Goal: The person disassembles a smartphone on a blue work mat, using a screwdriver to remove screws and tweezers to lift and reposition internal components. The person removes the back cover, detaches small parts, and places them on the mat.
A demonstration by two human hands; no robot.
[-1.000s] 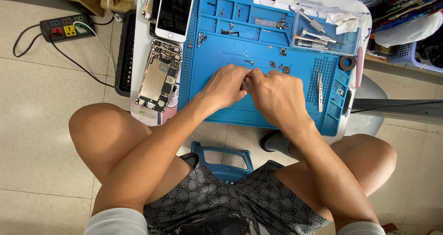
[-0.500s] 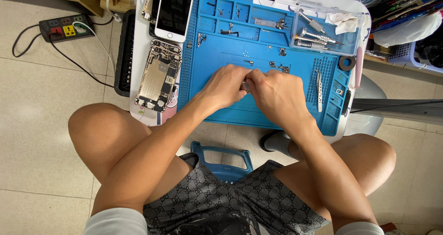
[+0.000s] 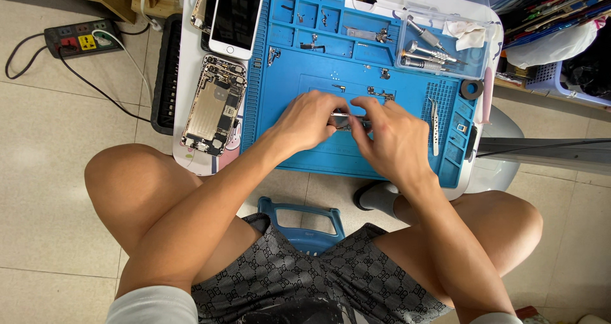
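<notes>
Both hands, left hand (image 3: pixel 310 121) and right hand (image 3: pixel 396 140), meet fingertip to fingertip over the blue mat (image 3: pixel 356 69), pinching what seems a small metal part (image 3: pixel 349 118); an opened phone (image 3: pixel 214 106) lies left.

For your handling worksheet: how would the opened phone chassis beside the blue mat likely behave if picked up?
The opened silver phone chassis looks thin and flat, so probably light and stiff. Its exposed internal parts suggest fragility. Lying flat, it seems unlikely to roll.

Left hand (image 3: pixel 310 118) and right hand (image 3: pixel 396 140) fingertips pinched together, forearms converging
</notes>
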